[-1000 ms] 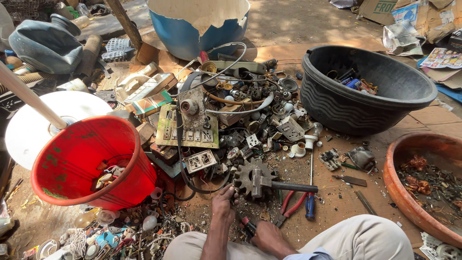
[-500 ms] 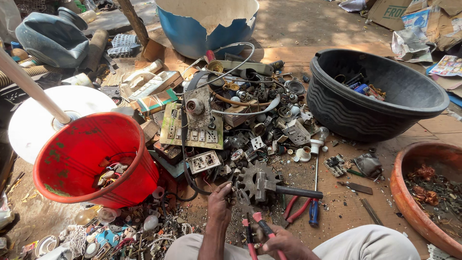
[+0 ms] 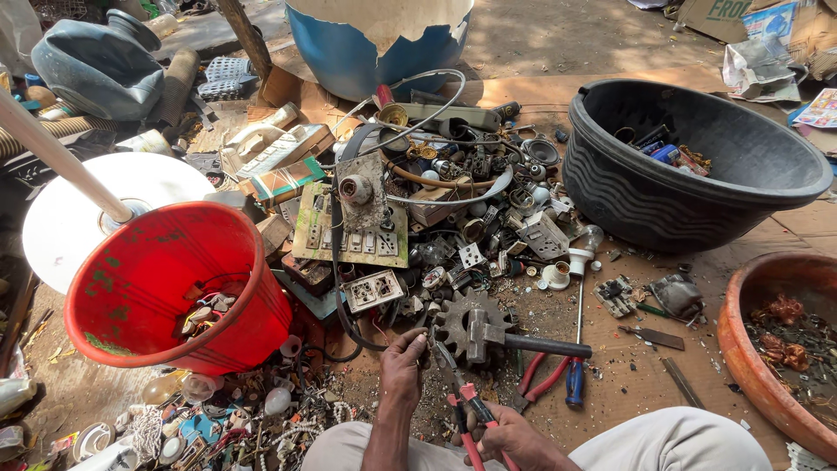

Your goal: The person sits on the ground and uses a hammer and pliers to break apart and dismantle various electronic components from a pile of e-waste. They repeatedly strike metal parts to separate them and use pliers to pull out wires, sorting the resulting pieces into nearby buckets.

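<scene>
Left hand [image 3: 403, 371] with fingers curled on a small part beside the gear [image 3: 462, 324], right hand [image 3: 510, 436] wrapped around red-handled pliers [image 3: 466, 403], hammer [image 3: 514, 342] on gear, red bucket [image 3: 174, 283] at left

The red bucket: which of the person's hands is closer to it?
Left. The left hand is just right of the red bucket, near its base. The right hand, holding red-handled pliers, is farther right.
</scene>
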